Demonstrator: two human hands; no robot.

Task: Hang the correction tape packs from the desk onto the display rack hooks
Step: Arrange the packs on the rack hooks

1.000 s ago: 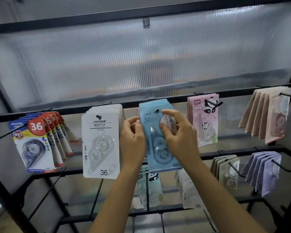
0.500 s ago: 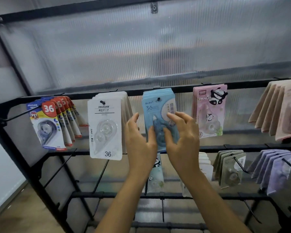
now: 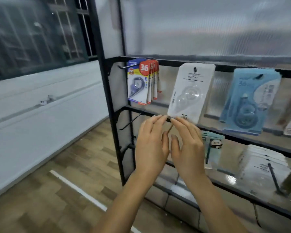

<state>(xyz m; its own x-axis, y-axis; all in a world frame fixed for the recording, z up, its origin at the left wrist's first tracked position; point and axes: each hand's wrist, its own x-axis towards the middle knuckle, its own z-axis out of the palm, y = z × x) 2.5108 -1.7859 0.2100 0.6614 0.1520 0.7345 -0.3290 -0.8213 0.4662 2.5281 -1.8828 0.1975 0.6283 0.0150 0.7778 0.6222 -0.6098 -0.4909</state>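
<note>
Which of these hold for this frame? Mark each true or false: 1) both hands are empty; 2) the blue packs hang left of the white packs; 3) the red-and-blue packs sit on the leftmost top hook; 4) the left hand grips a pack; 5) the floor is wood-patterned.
1) True: the left hand and right hand hold nothing, fingers straight.
2) False: the blue packs hang right of the white packs.
3) True: the red-and-blue packs hang on the leftmost top hook.
4) False: the left hand holds no pack.
5) True: the floor is wood-patterned.
</note>
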